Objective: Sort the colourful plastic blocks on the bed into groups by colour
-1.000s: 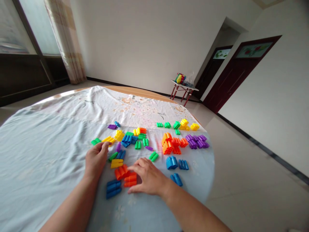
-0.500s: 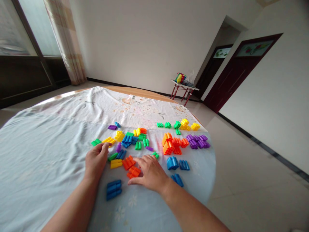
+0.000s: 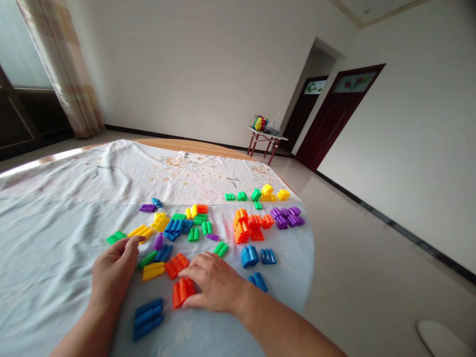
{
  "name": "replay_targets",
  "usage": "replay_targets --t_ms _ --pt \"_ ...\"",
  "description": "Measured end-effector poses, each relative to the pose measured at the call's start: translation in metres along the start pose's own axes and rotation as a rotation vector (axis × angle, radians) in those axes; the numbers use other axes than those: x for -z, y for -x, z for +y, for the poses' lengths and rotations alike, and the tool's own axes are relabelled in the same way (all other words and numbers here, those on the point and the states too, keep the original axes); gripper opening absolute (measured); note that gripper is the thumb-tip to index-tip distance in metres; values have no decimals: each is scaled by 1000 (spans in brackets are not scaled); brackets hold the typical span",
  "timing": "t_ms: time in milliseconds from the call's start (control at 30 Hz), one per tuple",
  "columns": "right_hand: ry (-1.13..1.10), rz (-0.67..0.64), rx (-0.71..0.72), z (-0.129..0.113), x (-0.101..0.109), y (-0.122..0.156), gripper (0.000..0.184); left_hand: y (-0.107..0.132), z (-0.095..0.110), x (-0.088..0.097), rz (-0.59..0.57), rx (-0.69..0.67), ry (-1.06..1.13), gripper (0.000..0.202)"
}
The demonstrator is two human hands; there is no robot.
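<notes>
Head view: on the blue-clothed surface [image 3: 208, 342], the nearest ribbed orange plastic block [image 3: 183, 293] has swung lengthwise, seemingly the piece being worked, pinched by the right hand [image 3: 216, 281]; the left hand [image 3: 114, 267] has a grip I cannot tell.

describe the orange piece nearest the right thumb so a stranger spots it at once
On the cloth, find the right hand. The orange piece lies beside its thumb, up and right of a blue piece. Of everything orange here, it is closest to the viewer.
</notes>
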State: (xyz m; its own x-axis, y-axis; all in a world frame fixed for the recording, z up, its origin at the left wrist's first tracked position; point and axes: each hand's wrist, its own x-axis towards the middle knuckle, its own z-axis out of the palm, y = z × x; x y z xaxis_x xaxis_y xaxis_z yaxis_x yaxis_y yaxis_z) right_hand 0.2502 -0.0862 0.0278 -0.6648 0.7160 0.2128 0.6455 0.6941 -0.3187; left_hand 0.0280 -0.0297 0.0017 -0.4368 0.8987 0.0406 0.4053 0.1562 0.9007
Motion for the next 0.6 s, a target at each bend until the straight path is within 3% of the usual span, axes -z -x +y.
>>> replay_targets --t_ms 200,333,467,600 --pt "-22 -57 66 2 -3 -2 32 -1 -1 1 -1 8 -42 43" --pt "-77 -20 53 6 1 3 39 -3 -2 2 -3 10 -61 43" --pt "-146 136 -39 13 31 16 42 -6 -7 1 4 7 -31 43" --pt "-126 326 -216 37 69 35 34 -7 -11 0 9 15 -33 43"
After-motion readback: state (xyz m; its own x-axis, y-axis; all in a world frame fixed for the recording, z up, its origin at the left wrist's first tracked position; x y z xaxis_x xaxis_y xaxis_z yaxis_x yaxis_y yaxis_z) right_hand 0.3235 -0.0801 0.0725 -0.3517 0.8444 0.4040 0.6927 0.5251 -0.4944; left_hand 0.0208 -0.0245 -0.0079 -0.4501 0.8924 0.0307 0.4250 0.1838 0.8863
